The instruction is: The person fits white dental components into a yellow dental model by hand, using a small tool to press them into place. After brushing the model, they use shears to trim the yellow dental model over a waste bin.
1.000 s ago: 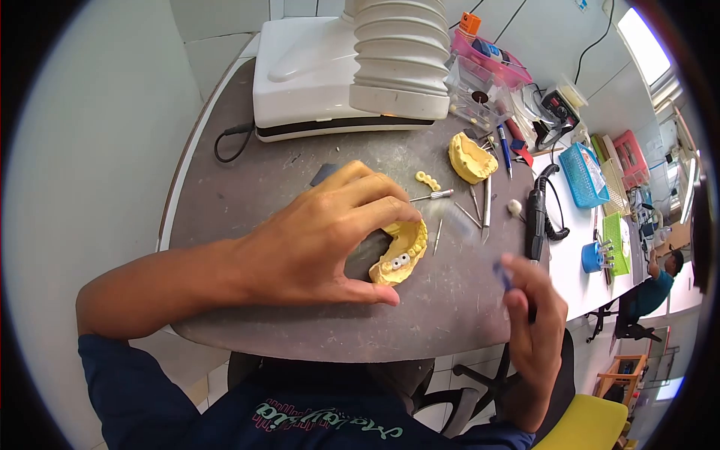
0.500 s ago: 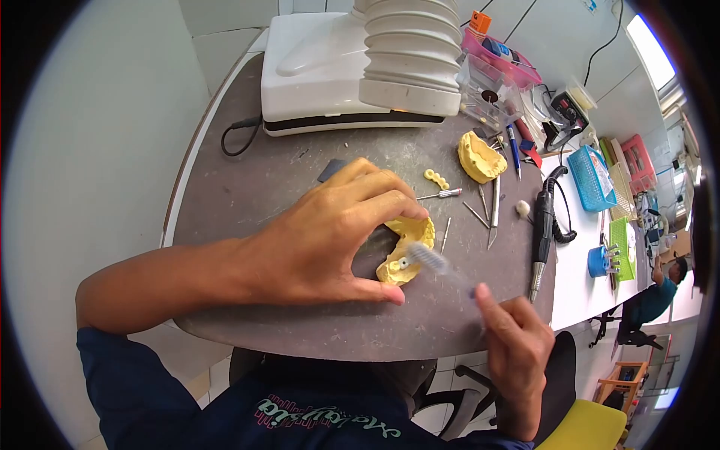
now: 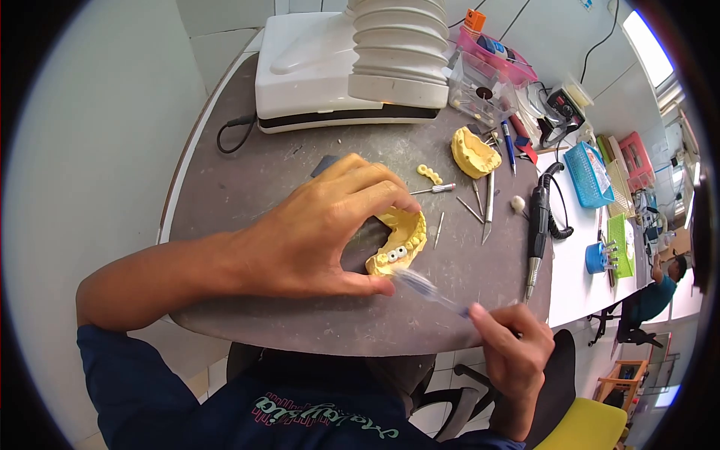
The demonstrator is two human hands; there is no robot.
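My left hand (image 3: 311, 232) is wrapped around a yellow plaster dental model (image 3: 415, 229), thumb at its near end and fingertips at its far end. Two whitish teeth with dark holes show in the model's near row. Pinched in my right hand (image 3: 517, 352) is a toothbrush (image 3: 420, 283) with a pale, see-through handle, blurred by motion. Its head overlaps the model's near edge, close to my left thumb. Beyond the model lie a small yellow bridge of joined teeth (image 3: 430, 175) and a thin screwdriver (image 3: 442, 188).
A second dental model (image 3: 475, 154) stands farther back, beside a knife (image 3: 489, 214) and a blue pen (image 3: 509, 146). The black handpiece (image 3: 537, 232) lies to the right with its coiled cord. A white machine with a ribbed hose (image 3: 401, 52) fills the back. Far right, a person (image 3: 660, 296) sits.
The toothbrush head has shifted down and slightly left, from over the model's teeth to its near edge, uncovering the two whitish teeth. My left hand keeps its hold on the model.
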